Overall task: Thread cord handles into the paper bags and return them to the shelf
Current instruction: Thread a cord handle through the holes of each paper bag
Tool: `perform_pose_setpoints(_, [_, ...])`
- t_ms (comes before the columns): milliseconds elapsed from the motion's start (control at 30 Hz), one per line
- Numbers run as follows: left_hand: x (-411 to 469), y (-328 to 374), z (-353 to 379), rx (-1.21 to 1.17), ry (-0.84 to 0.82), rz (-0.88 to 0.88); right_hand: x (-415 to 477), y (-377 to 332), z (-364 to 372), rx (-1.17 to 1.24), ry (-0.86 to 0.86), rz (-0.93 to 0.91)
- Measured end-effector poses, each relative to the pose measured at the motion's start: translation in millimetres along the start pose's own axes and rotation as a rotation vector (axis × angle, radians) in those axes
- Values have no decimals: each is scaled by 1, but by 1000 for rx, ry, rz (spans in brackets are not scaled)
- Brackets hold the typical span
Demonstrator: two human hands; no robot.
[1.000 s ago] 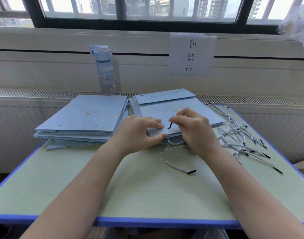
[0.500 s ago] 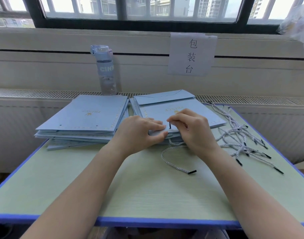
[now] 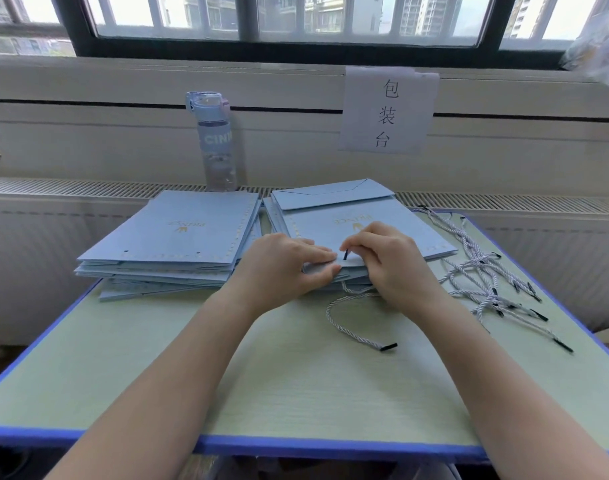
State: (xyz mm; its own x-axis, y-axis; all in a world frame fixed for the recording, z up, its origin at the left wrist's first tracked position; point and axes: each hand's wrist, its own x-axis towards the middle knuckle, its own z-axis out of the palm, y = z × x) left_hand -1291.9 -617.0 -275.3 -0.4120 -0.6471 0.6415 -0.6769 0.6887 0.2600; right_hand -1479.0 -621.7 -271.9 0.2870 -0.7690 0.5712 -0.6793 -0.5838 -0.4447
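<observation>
Forearms reach over the table point(image 3: 227, 375); left hand point(image 3: 282, 268) pinches the near edge of the top paper bag point(image 3: 365, 220) (thumb below), right hand point(image 3: 396, 268) curls round the cord point(image 3: 348, 329), its black tip upright between them.

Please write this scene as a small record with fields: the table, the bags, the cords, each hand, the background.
table: green top, blue edge
left stack: flat blue paper bags, untouched
right stack: same bags, both hands at near edge
left hand: pinches near edge of top bag
right hand: holds the cord at that edge; black tip stands up
cord: other end lies on the table
loose cords: heap at table's right
background: water bottle, paper sign
</observation>
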Motion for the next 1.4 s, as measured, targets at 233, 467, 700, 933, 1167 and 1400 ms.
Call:
perform_pose_setpoints(233, [1, -2, 1, 14, 21, 15, 1, 1, -6, 70, -96, 55])
perform_pose_setpoints(467, [1, 4, 2, -132, 124, -161, 0, -2, -6, -4, -56, 28])
perform_pose_setpoints(700, [4, 6, -3, -289, 222, -343, -2, -2, -3, -208, 137, -115])
perform_pose_setpoints(933, [2, 8, -3, -287, 130, -284, 0, 3, -1, -259, 23, -53])
perform_pose_setpoints(1167, [2, 12, -1, -285, 183, -240, -2, 1, 1, -218, 166, -107])
perform_pose_setpoints(1400, [7, 10, -3, -405, 251, -399, -2, -9, -1, -137, 512, -291])
